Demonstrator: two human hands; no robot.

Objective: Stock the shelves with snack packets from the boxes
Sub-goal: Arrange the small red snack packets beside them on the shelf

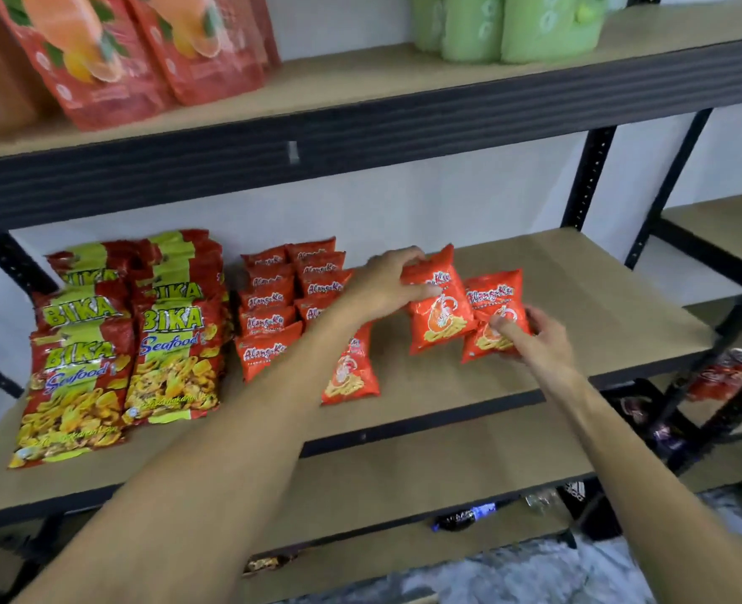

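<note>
Gripping the top of an upright orange shrimp-snack packet (441, 324), the left hand (384, 285) sits at centre frame. The right hand (539, 342) pinches a second packet (493, 294) touching the first. Both stand on the middle shelf (578, 276). Stocked rows of matching packets (269, 298) and Bika Seafood bags (168, 342) lie leftward.

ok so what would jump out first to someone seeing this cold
The two hands at the centre: the left hand grips an orange snack packet by its top, and the right hand holds a second orange packet beside it, over the middle shelf. To their left stand rows of the same orange packets and, further left, big red-and-yellow Bika Seafood bags.
</note>
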